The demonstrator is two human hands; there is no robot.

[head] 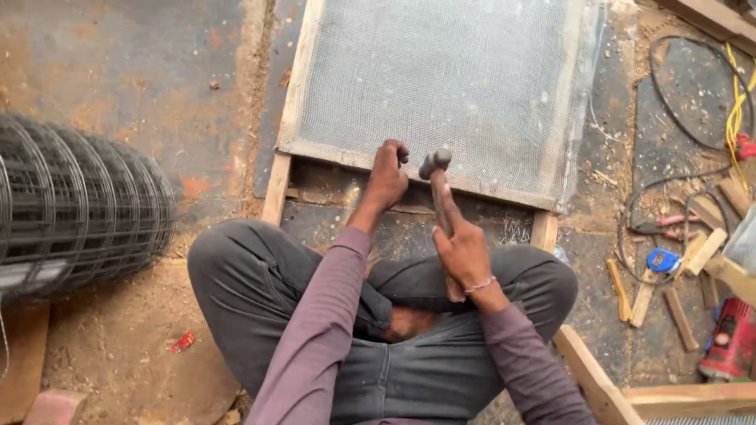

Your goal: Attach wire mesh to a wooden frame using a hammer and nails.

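At far left a roll of black wire grid (75,205) lies on the dusty floor (134,79); next, the left hand (387,175) presses curled fingers on the near edge of fine grey mesh (441,86) laid over a wooden frame (277,189), though whether it pinches anything I cannot tell. Just beside it the right hand (465,252) is wrapped tight round a hammer (438,182), head poised at that edge; further right lie black cables (669,102), wood offcuts (679,315) and a red power tool (731,340).
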